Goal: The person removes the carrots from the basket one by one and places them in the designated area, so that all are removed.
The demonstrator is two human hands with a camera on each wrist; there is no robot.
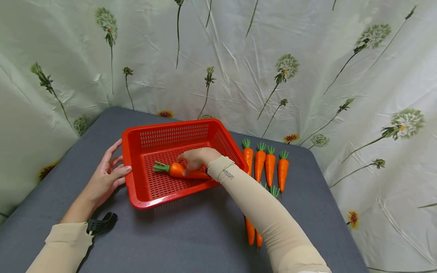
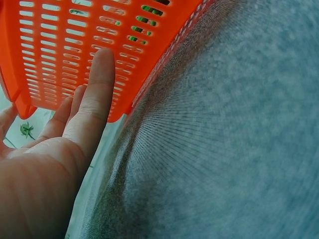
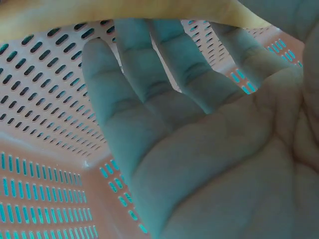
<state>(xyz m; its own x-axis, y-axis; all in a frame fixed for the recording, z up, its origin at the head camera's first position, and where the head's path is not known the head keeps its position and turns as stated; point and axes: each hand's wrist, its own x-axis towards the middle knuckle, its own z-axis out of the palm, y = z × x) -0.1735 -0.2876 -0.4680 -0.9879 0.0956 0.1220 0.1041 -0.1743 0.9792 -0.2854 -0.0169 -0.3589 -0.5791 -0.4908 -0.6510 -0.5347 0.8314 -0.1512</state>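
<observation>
A red plastic basket [image 1: 146,204] with slotted walls stands on the grey-covered table. My left hand [image 1: 106,175] rests against its left side, the thumb at the rim; the left wrist view shows fairly straight fingers [image 2: 94,94] against the outer wall. Inside the basket, my right hand [image 1: 198,158] holds an orange carrot [image 1: 175,169] with a green top pointing left. The carrot lies low, close to the slotted floor. In the right wrist view, the carrot [image 3: 124,10] crosses the top edge and the fingertips reach behind it. The basket's right front corner is partly covered by my right forearm.
Several carrots [image 1: 269,167] lie side by side on the table [image 1: 304,212] right of the basket. A nearer group [image 1: 250,231] is partly hidden by my right arm. A pale curtain [image 1: 239,76] with dandelion prints hangs behind the table.
</observation>
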